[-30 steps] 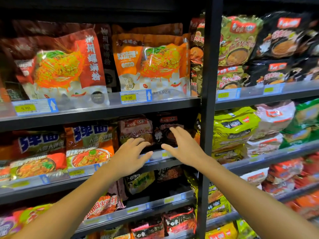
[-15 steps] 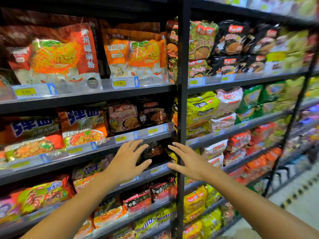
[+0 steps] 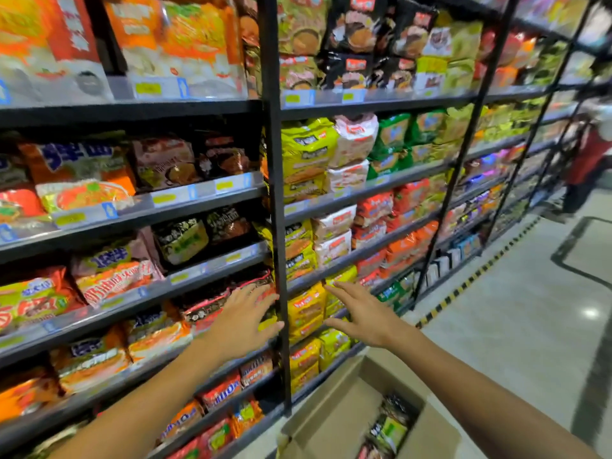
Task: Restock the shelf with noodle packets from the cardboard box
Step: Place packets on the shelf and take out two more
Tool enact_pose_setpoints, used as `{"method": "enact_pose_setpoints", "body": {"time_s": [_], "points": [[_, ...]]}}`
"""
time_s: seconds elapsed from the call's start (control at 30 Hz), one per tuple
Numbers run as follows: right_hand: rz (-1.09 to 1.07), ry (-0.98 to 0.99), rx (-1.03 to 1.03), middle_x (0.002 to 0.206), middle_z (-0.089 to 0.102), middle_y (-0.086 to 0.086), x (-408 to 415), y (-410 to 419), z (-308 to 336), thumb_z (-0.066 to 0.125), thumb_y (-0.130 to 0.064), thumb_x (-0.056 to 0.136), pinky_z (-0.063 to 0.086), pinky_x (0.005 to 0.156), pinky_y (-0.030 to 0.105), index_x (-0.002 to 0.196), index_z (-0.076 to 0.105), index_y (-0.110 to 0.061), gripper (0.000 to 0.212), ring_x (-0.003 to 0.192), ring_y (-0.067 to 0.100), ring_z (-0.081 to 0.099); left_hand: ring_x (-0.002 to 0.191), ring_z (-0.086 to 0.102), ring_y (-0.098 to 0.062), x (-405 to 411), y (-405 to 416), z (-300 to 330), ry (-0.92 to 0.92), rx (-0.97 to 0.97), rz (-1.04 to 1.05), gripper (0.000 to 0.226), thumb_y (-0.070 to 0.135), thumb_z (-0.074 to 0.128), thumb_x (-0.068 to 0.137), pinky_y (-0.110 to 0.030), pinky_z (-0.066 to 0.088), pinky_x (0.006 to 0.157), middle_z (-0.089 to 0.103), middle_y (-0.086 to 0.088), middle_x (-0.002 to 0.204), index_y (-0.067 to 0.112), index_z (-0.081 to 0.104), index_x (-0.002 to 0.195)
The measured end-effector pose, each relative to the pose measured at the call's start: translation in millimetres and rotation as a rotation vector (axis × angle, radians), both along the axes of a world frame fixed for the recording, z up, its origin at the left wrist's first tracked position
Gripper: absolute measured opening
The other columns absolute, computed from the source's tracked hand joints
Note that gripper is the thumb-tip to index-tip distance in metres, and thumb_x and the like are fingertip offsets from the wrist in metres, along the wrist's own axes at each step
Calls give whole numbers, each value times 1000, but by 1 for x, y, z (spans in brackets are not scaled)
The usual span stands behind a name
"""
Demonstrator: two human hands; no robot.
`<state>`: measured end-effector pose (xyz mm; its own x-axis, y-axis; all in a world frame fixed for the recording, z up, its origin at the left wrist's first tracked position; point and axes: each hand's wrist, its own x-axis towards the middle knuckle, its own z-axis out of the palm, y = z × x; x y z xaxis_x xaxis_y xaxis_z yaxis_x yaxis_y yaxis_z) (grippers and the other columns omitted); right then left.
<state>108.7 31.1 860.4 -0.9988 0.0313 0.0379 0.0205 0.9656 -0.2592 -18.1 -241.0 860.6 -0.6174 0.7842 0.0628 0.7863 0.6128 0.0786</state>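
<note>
Noodle packets point(image 3: 387, 429) now in view, lying in the cardboard box point(image 3: 334, 412) on the floor below the shelf point(image 3: 205, 276). Both hands, left point(image 3: 243, 321) and right point(image 3: 359, 313), spread wide, empty, lowered from the upper tiers. Likely next: reaching into the box.

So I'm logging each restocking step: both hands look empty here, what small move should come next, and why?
Probably lower both hands into the cardboard box to pick up a packet. The left hand and right hand are open, holding nothing, in front of the shelf, while the noodle packets lie in the open box below them.
</note>
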Motion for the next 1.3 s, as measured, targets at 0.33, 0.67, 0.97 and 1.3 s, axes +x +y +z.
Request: {"method": "enact_pose_setpoints", "body": {"time_s": [0.33,0.67,0.97,1.3], "points": [[16,-115,-13,166,12,-8,115,129,-61,37,-72,92,19,123,41,159,17,-34,80,153,19,10,148,22,-27,110,107,-75,-146,-33,96,96,84,5,79,-46,19,121,28,1,160,29,35,151],[69,-297,-129,165,19,-5,122,217,-126,11,-97,65,24,122,43,157,22,-31,114,151,20,17,148,18,-25,158,170,-140,-344,-52,273,86,80,18,85,-41,18,118,23,2,161,28,30,153],[59,-449,-237,157,38,-3,55,242,-200,51,-63,93,33,115,35,153,34,-26,73,143,20,33,146,24,-17,104,189,-213,-616,11,383,80,76,33,88,-32,22,116,28,5,159,28,31,152],[44,-702,-360,156,40,0,-34,284,-308,55,-61,92,34,116,34,154,34,-23,76,143,19,36,120,49,-3,24,204,-287,-827,25,563,48,43,59,96,-7,33,94,55,-5,133,12,57,133]]}}
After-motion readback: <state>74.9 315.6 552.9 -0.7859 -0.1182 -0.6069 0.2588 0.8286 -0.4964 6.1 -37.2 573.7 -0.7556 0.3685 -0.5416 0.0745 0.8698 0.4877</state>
